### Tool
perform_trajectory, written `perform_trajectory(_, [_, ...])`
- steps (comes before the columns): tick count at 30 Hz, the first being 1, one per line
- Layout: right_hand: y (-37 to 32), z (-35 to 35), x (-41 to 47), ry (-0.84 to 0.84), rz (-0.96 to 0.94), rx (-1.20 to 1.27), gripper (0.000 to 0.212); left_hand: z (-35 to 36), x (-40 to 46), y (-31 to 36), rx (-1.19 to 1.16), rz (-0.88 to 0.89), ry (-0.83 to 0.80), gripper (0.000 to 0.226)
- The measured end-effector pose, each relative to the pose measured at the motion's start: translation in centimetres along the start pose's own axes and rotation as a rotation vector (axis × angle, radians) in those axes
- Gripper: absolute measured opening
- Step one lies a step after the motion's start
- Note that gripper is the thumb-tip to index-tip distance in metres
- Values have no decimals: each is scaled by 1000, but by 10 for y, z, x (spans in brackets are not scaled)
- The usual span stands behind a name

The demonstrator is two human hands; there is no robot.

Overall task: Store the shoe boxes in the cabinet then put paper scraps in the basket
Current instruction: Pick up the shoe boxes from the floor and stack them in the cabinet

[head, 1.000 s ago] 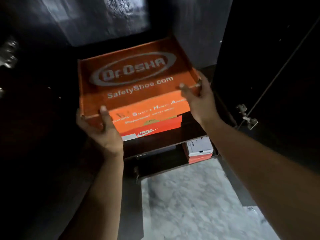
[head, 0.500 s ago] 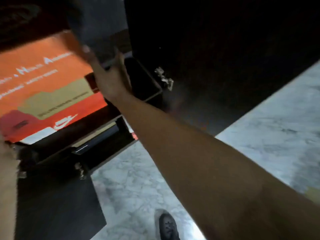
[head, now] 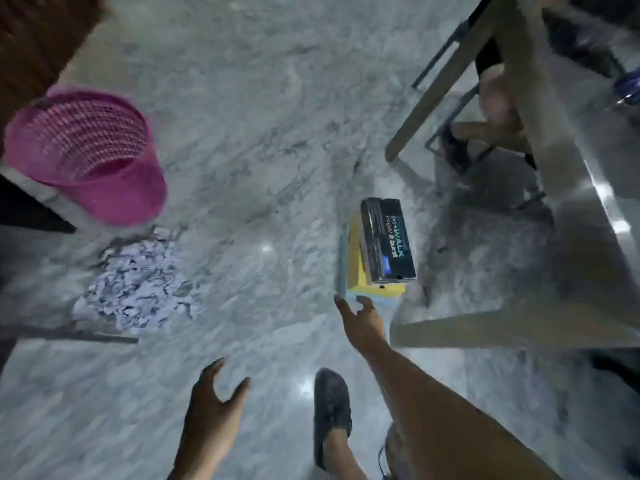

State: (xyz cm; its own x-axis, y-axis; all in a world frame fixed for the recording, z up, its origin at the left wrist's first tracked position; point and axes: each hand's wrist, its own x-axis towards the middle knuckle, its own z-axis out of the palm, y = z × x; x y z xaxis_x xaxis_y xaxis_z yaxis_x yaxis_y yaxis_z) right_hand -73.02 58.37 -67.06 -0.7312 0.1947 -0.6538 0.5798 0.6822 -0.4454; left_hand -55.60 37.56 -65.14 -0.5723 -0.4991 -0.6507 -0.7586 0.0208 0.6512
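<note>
A black shoe box (head: 388, 240) with blue lettering lies on top of a yellow shoe box (head: 360, 275) on the marble floor. My right hand (head: 362, 318) is stretched out just in front of the stack, fingers apart, holding nothing. My left hand (head: 216, 407) hangs lower and nearer, open and empty. A heap of white paper scraps (head: 138, 289) lies on the floor to the left. A pink mesh basket (head: 86, 154) stands behind the scraps at the left. The cabinet is out of view.
A table with pale legs (head: 540, 188) stands right of the boxes. Another person's legs (head: 495, 109) show beneath it. My dark shoe (head: 330, 403) is on the floor between my arms. Dark wooden furniture (head: 31, 36) fills the upper left corner.
The orange shoe box has left my hands and stayed in the cabinet. My view has swung from the cabinet to the floor, and both hands are now empty and open.
</note>
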Motion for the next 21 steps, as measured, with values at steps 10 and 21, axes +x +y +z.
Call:
perform_trajectory(10, [73, -138, 274, 254, 51, 132, 66, 334, 167, 124, -16, 10, -429, 57])
perform_trajectory(21, [105, -84, 268, 18, -175, 334, 53, 360, 176, 108, -353, -184, -453, 13])
